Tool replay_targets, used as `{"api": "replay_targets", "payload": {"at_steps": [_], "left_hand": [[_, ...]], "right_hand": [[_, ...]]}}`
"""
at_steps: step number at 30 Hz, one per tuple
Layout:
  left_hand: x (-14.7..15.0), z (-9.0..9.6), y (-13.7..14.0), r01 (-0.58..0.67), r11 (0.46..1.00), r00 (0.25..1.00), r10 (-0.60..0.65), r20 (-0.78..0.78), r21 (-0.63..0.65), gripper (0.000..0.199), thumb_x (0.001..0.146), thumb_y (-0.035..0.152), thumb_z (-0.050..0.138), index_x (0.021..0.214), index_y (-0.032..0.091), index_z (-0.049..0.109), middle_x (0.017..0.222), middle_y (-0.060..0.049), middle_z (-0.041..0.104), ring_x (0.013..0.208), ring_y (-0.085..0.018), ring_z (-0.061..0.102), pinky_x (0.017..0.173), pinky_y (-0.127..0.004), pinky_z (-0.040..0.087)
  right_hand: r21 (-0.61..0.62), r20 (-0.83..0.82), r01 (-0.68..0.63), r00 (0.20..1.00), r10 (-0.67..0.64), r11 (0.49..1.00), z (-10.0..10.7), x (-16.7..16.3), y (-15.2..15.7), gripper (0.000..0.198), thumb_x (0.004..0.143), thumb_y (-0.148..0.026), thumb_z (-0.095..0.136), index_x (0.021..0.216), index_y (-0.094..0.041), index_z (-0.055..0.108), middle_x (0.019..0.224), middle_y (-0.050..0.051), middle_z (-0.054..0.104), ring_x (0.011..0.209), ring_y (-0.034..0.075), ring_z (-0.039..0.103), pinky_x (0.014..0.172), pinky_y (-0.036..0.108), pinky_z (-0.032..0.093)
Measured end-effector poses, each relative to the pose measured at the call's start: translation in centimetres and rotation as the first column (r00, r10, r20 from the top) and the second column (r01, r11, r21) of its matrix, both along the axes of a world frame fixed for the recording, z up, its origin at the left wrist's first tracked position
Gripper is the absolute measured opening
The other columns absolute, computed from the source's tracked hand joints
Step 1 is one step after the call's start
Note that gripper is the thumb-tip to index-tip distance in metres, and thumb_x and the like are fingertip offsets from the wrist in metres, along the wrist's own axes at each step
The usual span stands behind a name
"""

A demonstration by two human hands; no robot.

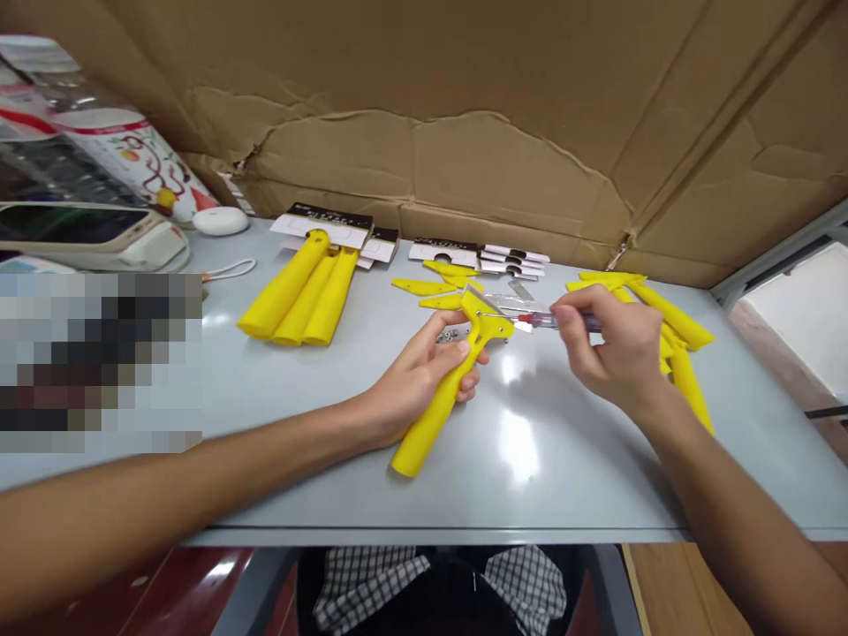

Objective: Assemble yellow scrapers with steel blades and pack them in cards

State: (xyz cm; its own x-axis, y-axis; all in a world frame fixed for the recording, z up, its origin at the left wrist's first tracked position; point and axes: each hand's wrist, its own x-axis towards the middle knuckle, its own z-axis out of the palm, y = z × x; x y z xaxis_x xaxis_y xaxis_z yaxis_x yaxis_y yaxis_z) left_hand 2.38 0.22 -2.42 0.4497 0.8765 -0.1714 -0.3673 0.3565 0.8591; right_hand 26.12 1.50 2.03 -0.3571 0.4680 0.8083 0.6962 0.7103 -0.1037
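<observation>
My left hand [430,362] is wrapped round the handle of a yellow scraper [430,428], whose wide head points away from me. In my right hand [613,344] is a screwdriver [547,320] with a clear handle. Its shaft lies level across the scraper's head, and the tip meets a spot near the head's left side. Small metal screws or nuts [450,336] lie on the table just behind my left fingers. Beyond the head are thin yellow pieces [420,287] and flat metal blades [520,290], partly covered by the scraper.
Several yellow scrapers with header cards [301,283] lie at left, more yellow handles [689,380] at right. Folded cards [513,261] rest by the cardboard wall [424,159]. Bottles [132,150], a phone [72,223] and a white case [221,221] stand on the left of the grey table [298,495].
</observation>
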Motion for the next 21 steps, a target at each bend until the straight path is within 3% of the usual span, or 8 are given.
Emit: {"api": "replay_targets", "payload": {"at_steps": [2, 4, 10, 16, 18, 21], "left_hand": [[0.0, 0.2, 0.0, -0.016, 1.000, 1.000, 0.016, -0.010, -0.008, 0.030, 0.101, 0.027, 0.064, 0.124, 0.027, 0.045, 0.093, -0.004, 0.068, 0.062, -0.010, 0.055, 0.062, -0.027, 0.045], [0.1, 0.3, 0.0, -0.023, 1.000, 1.000, 0.023, -0.010, -0.006, 0.031, 0.100, 0.026, 0.064, 0.124, 0.027, 0.044, 0.093, -0.003, 0.068, 0.062, -0.010, 0.055, 0.062, -0.027, 0.045], [0.2, 0.2, -0.1, -0.018, 1.000, 1.000, 0.018, -0.025, 0.018, 0.031, 0.100, 0.029, 0.065, 0.122, 0.028, 0.044, 0.094, -0.002, 0.066, 0.063, -0.009, 0.054, 0.063, -0.027, 0.044], [0.1, 0.2, -0.1, -0.019, 0.999, 0.999, 0.019, -0.032, 0.027, 0.031, 0.100, 0.030, 0.066, 0.122, 0.028, 0.043, 0.095, -0.003, 0.066, 0.063, -0.009, 0.053, 0.062, -0.027, 0.043], [0.2, 0.2, -0.1, -0.016, 1.000, 0.999, 0.017, -0.041, 0.027, 0.032, 0.100, 0.030, 0.066, 0.123, 0.028, 0.043, 0.096, -0.003, 0.066, 0.064, -0.009, 0.053, 0.063, -0.027, 0.044], [0.1, 0.2, -0.1, -0.013, 1.000, 0.999, 0.014, -0.044, 0.026, 0.031, 0.100, 0.031, 0.066, 0.123, 0.028, 0.044, 0.096, -0.003, 0.066, 0.064, -0.010, 0.053, 0.063, -0.027, 0.044]], "right_hand": [[-0.029, -0.067, -0.063, 0.996, 0.061, 0.998, -0.2, -0.3, 0.0, 0.007, 0.098, -0.019, 0.064, 0.102, -0.023, 0.061, 0.070, -0.005, 0.068, 0.051, 0.010, 0.062, 0.050, 0.022, 0.048], [-0.048, -0.144, -0.121, 0.983, 0.113, 0.992, -0.5, -0.7, -0.1, 0.021, 0.093, -0.015, 0.068, 0.110, -0.023, 0.059, 0.080, -0.003, 0.071, 0.054, 0.010, 0.062, 0.050, 0.022, 0.051], [-0.061, -0.205, -0.242, 0.953, 0.225, 0.968, -0.9, -1.1, -0.1, 0.026, 0.082, -0.008, 0.070, 0.097, -0.023, 0.055, 0.087, 0.003, 0.066, 0.072, 0.015, 0.062, 0.049, 0.023, 0.049], [-0.029, -0.143, -0.113, 0.984, 0.108, 0.993, -1.2, -0.7, 0.2, 0.005, 0.097, -0.022, 0.062, 0.098, -0.022, 0.057, 0.069, -0.004, 0.064, 0.050, 0.010, 0.057, 0.046, 0.021, 0.045], [-0.016, -0.131, -0.054, 0.990, 0.052, 0.998, -1.2, -0.7, 0.2, 0.008, 0.101, -0.019, 0.057, 0.094, -0.023, 0.056, 0.062, -0.006, 0.062, 0.045, 0.008, 0.054, 0.043, 0.021, 0.042], [-0.001, -0.168, -0.056, 0.984, 0.055, 0.998, -1.2, -1.0, 0.0, 0.008, 0.098, -0.017, 0.061, 0.099, -0.024, 0.056, 0.068, -0.006, 0.067, 0.048, 0.008, 0.059, 0.045, 0.020, 0.046]]}}
